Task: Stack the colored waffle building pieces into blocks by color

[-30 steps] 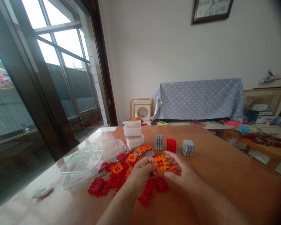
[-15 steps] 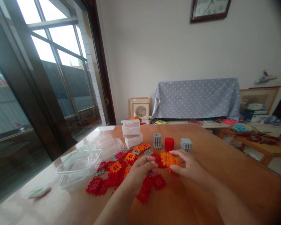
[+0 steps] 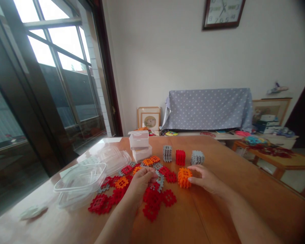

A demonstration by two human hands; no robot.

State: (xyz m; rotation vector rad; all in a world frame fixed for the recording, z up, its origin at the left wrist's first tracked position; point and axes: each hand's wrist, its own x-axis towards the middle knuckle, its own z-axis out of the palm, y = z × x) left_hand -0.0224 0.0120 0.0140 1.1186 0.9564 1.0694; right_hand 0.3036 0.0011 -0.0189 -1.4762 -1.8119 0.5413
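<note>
The right hand [image 3: 205, 178] has its grip spread open, thumb at the orange stack [image 3: 184, 178] on the tabletop [image 3: 183, 217]. The left hand [image 3: 143, 177] bunches over red pieces [image 3: 151, 200] (holding one, I cannot tell). The wall clock [image 3: 223, 14] reads 7, 6, 5 below.

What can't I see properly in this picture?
Hidden, head view: whether the left hand pinches anything; its own curled fingers cover the spot.
Hidden, head view: parts of some flat red plastic lattice pieces, behind the left forearm.
Cut off, head view: the top of the brown-framed wall clock, by the upper edge.
Hidden, head view: whatever is under the grey-blue polka-dot cloth, which covers it.
</note>
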